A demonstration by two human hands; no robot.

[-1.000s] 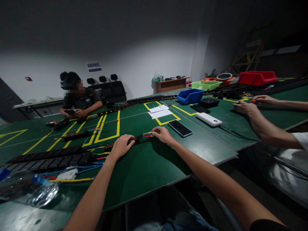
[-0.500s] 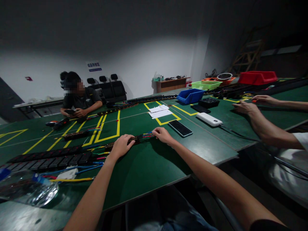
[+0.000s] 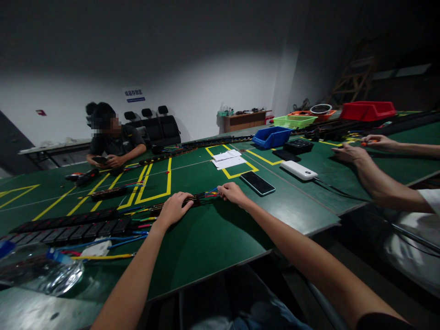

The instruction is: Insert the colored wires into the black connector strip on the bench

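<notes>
A dark bundle of wires [image 3: 196, 200] lies across the green table top [image 3: 206, 243]. My left hand [image 3: 174, 208] is wrapped over the bundle, its fingers bent round it from above. Thin blue, yellow and red wire ends [image 3: 211, 194] stick out of the bundle on the right. There my right hand [image 3: 232, 192] pinches the tips between thumb and fingers; which wires it grips is partly hidden. Left of my left hand, the bundle runs back toward rows of black rectangular modules [image 3: 92, 230] with coloured wires.
A phone [image 3: 257, 183], papers [image 3: 228, 159], a white power bank [image 3: 298, 170] and a blue bin [image 3: 271, 137] lie beyond my right hand. A plastic bottle [image 3: 48, 270] is at the near left. A co-worker's hands [image 3: 354, 151] work at right; another person [image 3: 113, 137] sits across.
The coloured wire ends at my right hand have shifted slightly and show more yellow and red. Both my hands stay almost in place. The co-worker's farther hand at right has moved slightly.
</notes>
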